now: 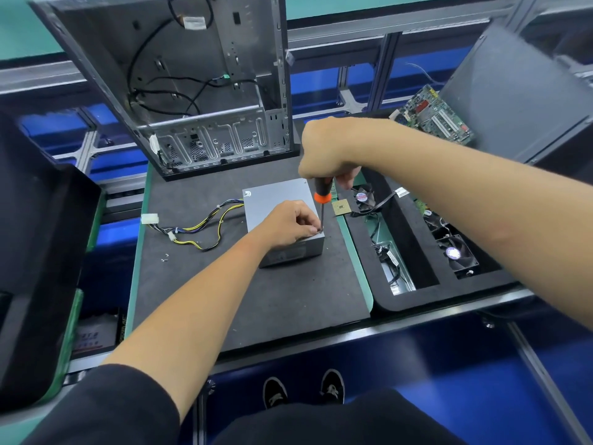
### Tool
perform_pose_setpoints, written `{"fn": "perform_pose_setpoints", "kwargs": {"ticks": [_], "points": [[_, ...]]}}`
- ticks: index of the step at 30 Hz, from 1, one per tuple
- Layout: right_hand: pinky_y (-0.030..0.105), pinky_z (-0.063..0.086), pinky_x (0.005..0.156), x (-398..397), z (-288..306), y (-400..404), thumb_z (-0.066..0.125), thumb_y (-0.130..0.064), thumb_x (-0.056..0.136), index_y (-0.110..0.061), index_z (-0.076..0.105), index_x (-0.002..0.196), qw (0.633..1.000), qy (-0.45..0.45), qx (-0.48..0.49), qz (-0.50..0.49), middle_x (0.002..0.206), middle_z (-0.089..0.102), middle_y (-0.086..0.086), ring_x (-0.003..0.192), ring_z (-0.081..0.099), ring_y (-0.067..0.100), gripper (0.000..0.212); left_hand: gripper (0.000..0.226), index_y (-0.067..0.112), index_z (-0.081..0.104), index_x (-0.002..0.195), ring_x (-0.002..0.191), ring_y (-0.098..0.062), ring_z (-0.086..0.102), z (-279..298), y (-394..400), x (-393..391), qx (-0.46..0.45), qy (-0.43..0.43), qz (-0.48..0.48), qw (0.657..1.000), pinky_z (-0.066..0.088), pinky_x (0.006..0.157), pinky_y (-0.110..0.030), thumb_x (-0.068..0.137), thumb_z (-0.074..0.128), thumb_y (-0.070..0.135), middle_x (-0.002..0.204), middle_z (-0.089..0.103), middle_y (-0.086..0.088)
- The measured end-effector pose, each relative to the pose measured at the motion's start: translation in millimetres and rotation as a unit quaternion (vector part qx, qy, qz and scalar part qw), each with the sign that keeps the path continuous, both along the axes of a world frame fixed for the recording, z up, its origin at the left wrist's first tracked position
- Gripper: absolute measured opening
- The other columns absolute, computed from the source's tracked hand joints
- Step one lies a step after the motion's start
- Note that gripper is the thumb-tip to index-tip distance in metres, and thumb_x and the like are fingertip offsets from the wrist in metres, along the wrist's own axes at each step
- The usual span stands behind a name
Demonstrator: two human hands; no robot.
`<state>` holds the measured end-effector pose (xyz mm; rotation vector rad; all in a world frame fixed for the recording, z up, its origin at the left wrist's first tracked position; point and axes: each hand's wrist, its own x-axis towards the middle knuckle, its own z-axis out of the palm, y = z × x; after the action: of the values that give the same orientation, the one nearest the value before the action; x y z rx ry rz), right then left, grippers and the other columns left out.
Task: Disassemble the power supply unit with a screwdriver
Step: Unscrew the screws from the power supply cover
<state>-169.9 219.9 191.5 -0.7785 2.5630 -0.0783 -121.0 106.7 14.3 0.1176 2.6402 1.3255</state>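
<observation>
Above the power supply unit [276, 200], right hand [324, 152] grips screwdriver [322, 195]; left hand [288, 224] pinches its tip.

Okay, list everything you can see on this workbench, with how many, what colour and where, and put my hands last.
power supply unit: one, grey, middle of the black mat
cable bundle: one, yellow and black with white plugs, left of the power supply unit
loose screws: a few, silver, on the mat below the cables
computer case: one, grey, open, standing behind
CPU chip: one, gold, right of the unit
fans: at least two, black, in the right tray
circuit board: one, green, far right
screwdriver: one, black and orange, upright at the unit's near right corner
left hand: pinches at the screwdriver tip
right hand: grips the screwdriver handle
</observation>
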Motion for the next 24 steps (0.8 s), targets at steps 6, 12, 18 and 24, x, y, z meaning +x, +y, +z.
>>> {"fn": "perform_pose_setpoints", "kwargs": {"ticks": [6,12,18,24], "points": [[0.023,0.046,0.047,-3,0,0,0.046,-0.013,0.087,0.000,0.053,0.076,0.999,-0.035,-0.022,-0.021,0.054,0.066,0.019,0.041,0.061,0.028,0.019,0.009,0.008,0.072,0.080,0.064,-0.006,0.051,0,-1,1,0.009,0.004,0.002,1.000,0.041,0.062,-0.011,0.078,0.072,0.000,0.079,0.056,0.006],[0.026,0.048,0.061,-3,8,10,0.072,-0.025,0.081,-0.019,0.066,0.087,0.985,-0.023,0.051,0.165,0.067,0.071,-0.002,0.062,0.070,0.016,0.010,0.012,0.008,0.075,0.091,0.059,-0.002,0.049,1,-3,-1,0.000,0.018,-0.029,0.999,0.041,0.061,-0.011,0.080,0.072,0.003,0.082,0.055,0.004],[0.026,0.036,0.059,-2,7,12,0.076,-0.018,0.075,-0.025,0.064,0.090,0.953,0.079,0.085,0.281,0.072,0.051,-0.016,0.066,0.046,0.003,0.021,0.012,0.011,0.075,0.089,0.060,-0.001,0.049,0,-3,0,-0.004,0.018,-0.037,0.999,0.039,0.060,-0.009,0.081,0.071,0.003,0.086,0.057,0.001],[0.021,0.037,0.055,-9,10,15,0.077,-0.014,0.075,-0.022,0.068,0.089,0.954,0.072,0.078,0.280,0.072,0.055,-0.017,0.068,0.050,0.003,0.018,0.006,0.008,0.073,0.083,0.067,-0.007,0.052,1,-2,1,-0.010,0.020,-0.033,0.999,0.040,0.064,-0.012,0.081,0.070,0.003,0.094,0.063,-0.008]]}}
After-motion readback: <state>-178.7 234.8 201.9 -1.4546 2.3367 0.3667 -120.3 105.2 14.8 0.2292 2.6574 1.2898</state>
